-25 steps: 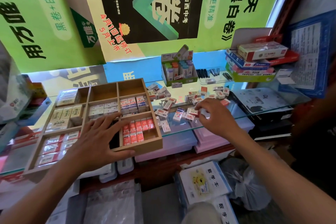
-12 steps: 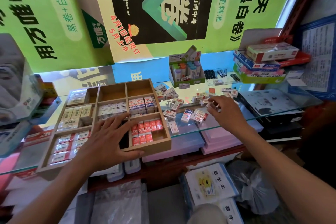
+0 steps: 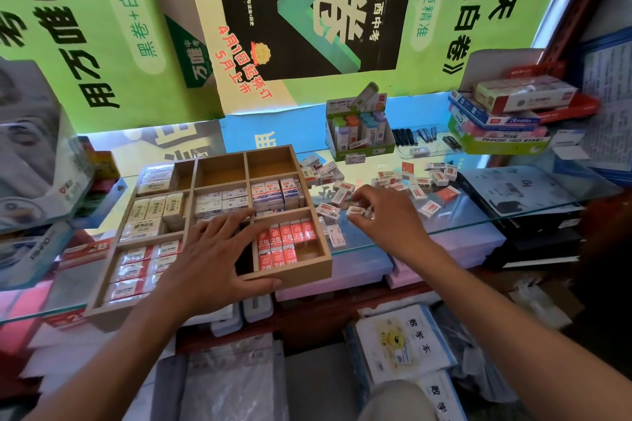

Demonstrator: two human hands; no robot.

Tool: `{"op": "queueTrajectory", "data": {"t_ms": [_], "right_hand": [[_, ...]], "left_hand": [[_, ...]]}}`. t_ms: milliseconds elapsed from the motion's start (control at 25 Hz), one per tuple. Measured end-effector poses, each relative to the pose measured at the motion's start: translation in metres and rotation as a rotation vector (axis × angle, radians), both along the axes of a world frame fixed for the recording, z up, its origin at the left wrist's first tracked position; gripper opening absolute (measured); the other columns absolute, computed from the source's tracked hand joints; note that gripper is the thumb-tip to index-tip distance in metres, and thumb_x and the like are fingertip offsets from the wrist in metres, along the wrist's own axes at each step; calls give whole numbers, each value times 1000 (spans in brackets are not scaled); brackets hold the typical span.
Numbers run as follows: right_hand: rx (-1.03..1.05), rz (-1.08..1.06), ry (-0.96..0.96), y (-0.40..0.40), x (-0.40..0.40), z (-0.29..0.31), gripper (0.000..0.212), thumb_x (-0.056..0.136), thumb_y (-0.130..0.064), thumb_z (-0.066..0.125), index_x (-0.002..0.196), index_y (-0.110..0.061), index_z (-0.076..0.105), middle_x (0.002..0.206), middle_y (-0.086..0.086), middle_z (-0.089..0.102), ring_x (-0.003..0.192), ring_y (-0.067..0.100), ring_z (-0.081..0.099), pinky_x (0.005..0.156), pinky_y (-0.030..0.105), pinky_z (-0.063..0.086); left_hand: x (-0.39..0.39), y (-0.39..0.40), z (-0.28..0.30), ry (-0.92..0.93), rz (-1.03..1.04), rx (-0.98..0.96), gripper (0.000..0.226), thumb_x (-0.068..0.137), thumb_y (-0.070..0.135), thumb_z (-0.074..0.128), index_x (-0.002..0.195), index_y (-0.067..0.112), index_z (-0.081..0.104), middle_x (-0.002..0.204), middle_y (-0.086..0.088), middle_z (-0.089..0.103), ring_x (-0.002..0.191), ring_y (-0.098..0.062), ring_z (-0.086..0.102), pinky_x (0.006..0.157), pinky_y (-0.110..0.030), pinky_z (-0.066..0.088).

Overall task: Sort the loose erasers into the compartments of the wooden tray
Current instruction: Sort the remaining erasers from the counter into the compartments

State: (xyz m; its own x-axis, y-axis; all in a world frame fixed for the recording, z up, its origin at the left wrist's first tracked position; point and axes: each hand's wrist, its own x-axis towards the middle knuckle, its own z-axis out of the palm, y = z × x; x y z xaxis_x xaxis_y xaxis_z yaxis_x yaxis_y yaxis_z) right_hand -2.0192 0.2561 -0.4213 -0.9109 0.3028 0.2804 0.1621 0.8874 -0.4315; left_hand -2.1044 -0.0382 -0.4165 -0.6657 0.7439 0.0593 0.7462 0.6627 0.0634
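Nearest, the left hand (image 3: pixel 219 260) lies flat on the wooden tray (image 3: pixel 301 275), fingers spread straight over its middle front compartment, thumb along the square front rim, which overhangs the glass shelf (image 3: pixel 478 222) edge. Right of the tray, the right hand (image 3: pixel 386 215) pinches a small paper-sleeved eraser (image 3: pixel 355 210) in curled fingertips. Beyond it, blocky loose erasers (image 3: pixel 393 181) litter the smooth glass; bare glass shows between them. Tray's far compartments stand open.
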Motion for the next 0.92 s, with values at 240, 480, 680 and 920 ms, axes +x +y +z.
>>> {"op": "queueTrajectory", "data": {"t_ms": [240,480,680,920], "right_hand": [[-14,257,2,-24,18,-11,26,91,-38,63,112,-22,64,103,-5,64,90,11,52,75,31,43],[-42,31,-45,-39,18,-12,19,83,-38,69,79,-25,57,85,-7,62,78,14,55,65,32,40],[-103,-86,-31,-36,13,-3,16,85,-29,69,83,-23,54,78,-8,57,74,16,57,60,31,42],[-81,54,10,-40,-8,-5,30,92,-22,62,122,-19,59,117,1,58,104,20,54,78,28,43]], "left_hand": [[0,0,0,-1,-1,7,112,59,104,17,152,43,20,162,10,14,147,-18,16,118,-43,13],[0,1,1,7,-2,1,113,58,104,15,153,43,19,162,10,13,147,-18,15,119,-42,12],[0,1,0,2,1,2,114,58,105,16,153,42,19,163,9,12,148,-19,15,120,-44,13],[0,1,0,-2,5,6,113,58,104,18,152,43,18,163,9,13,147,-19,15,119,-44,13]]}}
